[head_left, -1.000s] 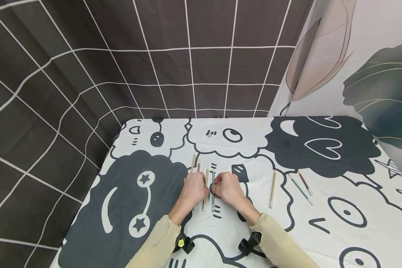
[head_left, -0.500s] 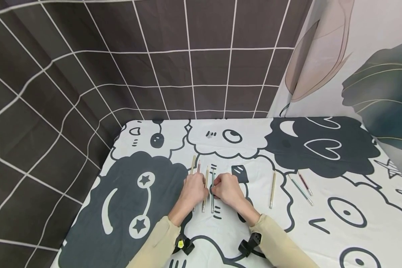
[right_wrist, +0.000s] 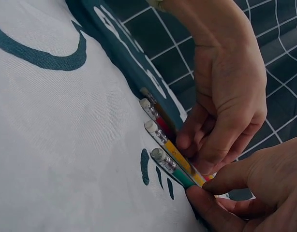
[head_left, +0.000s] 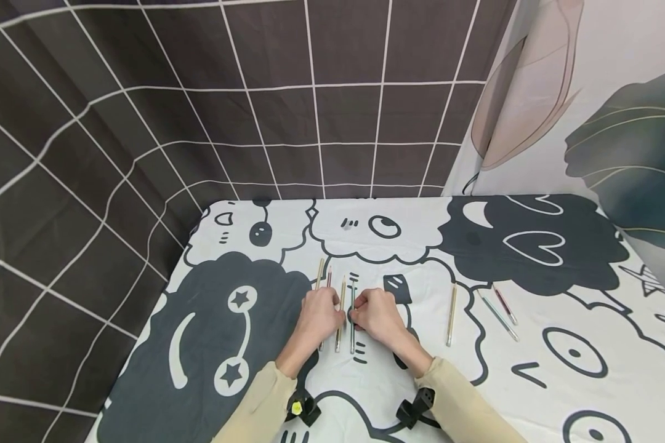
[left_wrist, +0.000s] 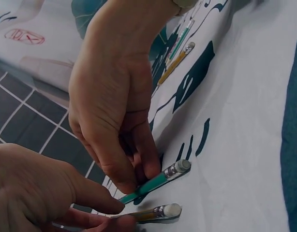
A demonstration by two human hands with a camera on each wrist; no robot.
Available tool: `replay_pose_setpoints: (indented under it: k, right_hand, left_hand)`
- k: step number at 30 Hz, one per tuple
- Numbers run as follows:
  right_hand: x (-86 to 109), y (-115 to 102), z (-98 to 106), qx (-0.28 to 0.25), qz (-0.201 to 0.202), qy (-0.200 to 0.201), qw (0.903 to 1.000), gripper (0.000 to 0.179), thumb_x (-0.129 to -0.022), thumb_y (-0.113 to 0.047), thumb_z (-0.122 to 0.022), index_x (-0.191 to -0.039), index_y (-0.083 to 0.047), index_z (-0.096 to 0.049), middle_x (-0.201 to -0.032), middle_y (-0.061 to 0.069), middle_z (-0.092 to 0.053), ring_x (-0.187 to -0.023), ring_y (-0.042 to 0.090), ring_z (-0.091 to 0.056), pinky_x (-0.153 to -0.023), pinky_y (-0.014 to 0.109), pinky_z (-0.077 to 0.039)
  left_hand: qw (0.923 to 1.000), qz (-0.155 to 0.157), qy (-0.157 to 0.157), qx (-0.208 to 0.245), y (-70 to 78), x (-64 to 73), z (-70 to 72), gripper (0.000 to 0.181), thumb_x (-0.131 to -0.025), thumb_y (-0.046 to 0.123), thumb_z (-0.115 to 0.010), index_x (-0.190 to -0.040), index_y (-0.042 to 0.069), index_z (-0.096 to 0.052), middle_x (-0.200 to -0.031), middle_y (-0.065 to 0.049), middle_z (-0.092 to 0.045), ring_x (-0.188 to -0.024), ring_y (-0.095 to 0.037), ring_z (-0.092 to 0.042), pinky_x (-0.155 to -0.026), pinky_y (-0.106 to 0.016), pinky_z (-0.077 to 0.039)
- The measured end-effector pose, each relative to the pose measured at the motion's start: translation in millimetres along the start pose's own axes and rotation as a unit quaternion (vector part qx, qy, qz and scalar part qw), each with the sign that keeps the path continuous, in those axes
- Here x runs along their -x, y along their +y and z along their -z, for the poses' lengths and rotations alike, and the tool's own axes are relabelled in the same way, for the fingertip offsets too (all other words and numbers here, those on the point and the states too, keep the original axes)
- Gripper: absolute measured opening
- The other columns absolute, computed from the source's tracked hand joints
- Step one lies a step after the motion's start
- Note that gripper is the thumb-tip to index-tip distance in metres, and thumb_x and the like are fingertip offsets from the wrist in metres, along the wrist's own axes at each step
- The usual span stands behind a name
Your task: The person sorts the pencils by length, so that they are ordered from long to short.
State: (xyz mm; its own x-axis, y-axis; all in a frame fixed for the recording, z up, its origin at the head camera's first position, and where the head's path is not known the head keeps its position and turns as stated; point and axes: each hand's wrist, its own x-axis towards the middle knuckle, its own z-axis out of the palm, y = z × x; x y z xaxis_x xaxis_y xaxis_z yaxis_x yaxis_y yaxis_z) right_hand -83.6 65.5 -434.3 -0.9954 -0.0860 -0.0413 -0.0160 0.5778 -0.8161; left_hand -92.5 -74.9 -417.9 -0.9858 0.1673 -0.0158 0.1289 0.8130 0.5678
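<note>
Near the middle of the cloth, both hands meet over a small row of pencils in the head view. My left hand (head_left: 318,314) pinches a yellow pencil (right_wrist: 179,159) between thumb and fingers. Just to its right, my right hand (head_left: 377,314) pinches a green pencil (left_wrist: 153,183), which lies nearly parallel to the yellow one. Both eraser ends point toward the person. A red pencil (head_left: 329,277) and another yellow-toned pencil (head_left: 319,275) lie left of these, partly hidden under the left hand.
To the right lie a separate yellow pencil (head_left: 451,314), a green pencil (head_left: 499,315) and a red pencil (head_left: 505,303). A black-and-white cartoon cloth (head_left: 421,394) covers the surface. A dark grid curtain (head_left: 343,111) stands behind and at left.
The head view shifts very slightly. Both hands and all the pencils stay in place.
</note>
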Motion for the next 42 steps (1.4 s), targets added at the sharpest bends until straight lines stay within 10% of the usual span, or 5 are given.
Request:
replay_pose_setpoints:
  k: [20,33,42]
  right_hand:
    - [19.1,15,43,-0.073,0.003,0.042,0.9964,0.006,-0.087,0.0,-0.07,-0.085,0.003,-0.066,-0.068,0.004,-0.067,-0.049,0.021,-0.065,-0.046,0.028,-0.051]
    - [34.4,31,87,-0.025,0.014,0.096,0.995,0.006,-0.085,0.001,-0.07,-0.091,0.003,-0.07,-0.076,0.005,-0.067,-0.057,0.011,-0.06,-0.05,0.024,-0.048]
    - [49.6,57,116,0.013,0.001,0.137,0.9905,0.009,-0.086,0.001,-0.07,-0.094,0.005,-0.069,-0.076,0.006,-0.067,-0.055,0.011,-0.058,-0.051,0.024,-0.048]
  left_hand:
    - [0.9841,-0.005,0.048,0.171,18.3,5.9,-12.0,0.008,-0.085,0.004,-0.066,-0.078,0.008,-0.068,-0.051,0.009,-0.057,-0.036,-0.003,-0.053,-0.044,-0.025,-0.044]
    - [0.9415,0.023,-0.021,0.336,46.9,2.9,-39.2,0.004,-0.086,0.001,-0.067,-0.09,0.001,-0.07,-0.059,-0.005,-0.066,-0.041,-0.013,-0.061,-0.042,-0.028,-0.05]
    - [0.9298,0.028,-0.034,0.365,68.8,4.1,-57.6,0.006,-0.087,0.003,-0.07,-0.092,0.0,-0.07,-0.062,-0.005,-0.068,-0.042,-0.012,-0.061,-0.041,-0.027,-0.05]
